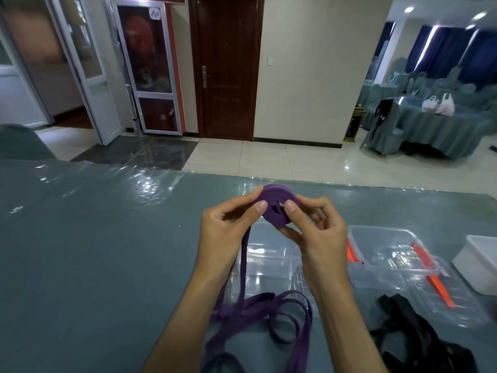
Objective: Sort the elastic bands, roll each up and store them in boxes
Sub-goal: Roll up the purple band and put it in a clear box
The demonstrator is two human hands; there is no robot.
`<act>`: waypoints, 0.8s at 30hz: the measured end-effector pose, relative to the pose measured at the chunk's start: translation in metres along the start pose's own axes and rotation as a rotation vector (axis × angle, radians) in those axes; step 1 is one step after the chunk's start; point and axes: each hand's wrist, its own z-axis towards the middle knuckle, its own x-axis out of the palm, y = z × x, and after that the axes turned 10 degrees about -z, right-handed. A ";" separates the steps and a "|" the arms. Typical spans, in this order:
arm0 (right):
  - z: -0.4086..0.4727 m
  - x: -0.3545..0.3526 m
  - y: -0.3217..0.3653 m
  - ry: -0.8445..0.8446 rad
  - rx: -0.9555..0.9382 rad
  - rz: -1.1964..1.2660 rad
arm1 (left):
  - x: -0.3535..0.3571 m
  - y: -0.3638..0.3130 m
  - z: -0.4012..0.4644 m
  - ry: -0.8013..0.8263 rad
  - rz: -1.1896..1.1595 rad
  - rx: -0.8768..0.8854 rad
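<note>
Table [94, 251] left side open; clear boxes [390, 254], purple band loops [269, 316], black bands [419, 332] crowd right.

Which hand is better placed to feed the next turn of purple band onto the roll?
Probably the left hand: the loose tail drops from its fingers, while the right hand pinches the purple roll.

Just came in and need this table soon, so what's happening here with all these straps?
A person is rolling a purple elastic band into a coil, pinching it between the left hand and right hand above the table. The band's unrolled tail hangs down to a loose heap on the table. Clear plastic boxes lie open nearby with no bands in them, and a pile of black bands waits at the right.
</note>
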 end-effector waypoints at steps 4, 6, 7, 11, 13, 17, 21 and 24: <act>-0.003 -0.010 -0.011 0.042 0.044 -0.062 | -0.009 0.011 -0.009 -0.058 0.057 -0.014; -0.004 -0.012 -0.013 0.047 0.057 -0.039 | -0.007 0.018 -0.016 -0.092 -0.012 -0.060; -0.005 -0.012 -0.015 0.035 0.056 -0.029 | -0.005 0.022 -0.019 -0.103 -0.045 -0.088; -0.012 -0.015 -0.031 0.035 0.095 -0.025 | -0.012 0.030 -0.026 -0.096 -0.065 -0.158; -0.016 -0.020 -0.037 0.096 0.125 -0.096 | -0.017 0.030 -0.027 -0.072 0.017 -0.150; -0.016 -0.028 -0.034 0.139 0.139 -0.165 | -0.015 0.037 -0.029 -0.072 0.122 -0.136; -0.016 -0.028 -0.033 0.094 0.078 -0.165 | -0.018 0.041 -0.031 -0.035 0.087 -0.162; -0.021 -0.025 -0.039 0.095 0.095 -0.128 | -0.027 0.041 -0.029 0.037 0.100 -0.170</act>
